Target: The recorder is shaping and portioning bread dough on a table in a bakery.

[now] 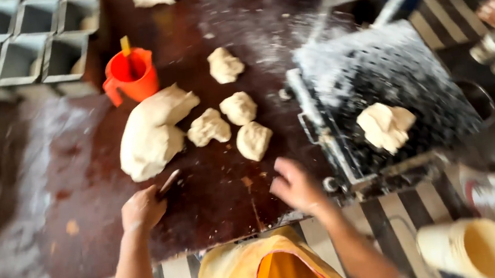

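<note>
Clearly the big lump of dough (pixel 152 133) lies just beyond the left hand (pixel 143 209), up the bench (pixel 81 193) from its near edge, with its long axis slanting from near left toward the far right. The left hand is closed around a thin tool, probably a scraper (pixel 169 182), though blur hides its shape; the tip points at the lump's near end and sits just short of it. The right hand (pixel 294 184) hovers open, fingers spread, holding nothing, nearer the closest of four small dough pieces (pixel 254 140) and beside the floury scale (pixel 378 94), which carries one more piece (pixel 386 125). An orange cup (pixel 132 76) stands behind the lump.
</note>
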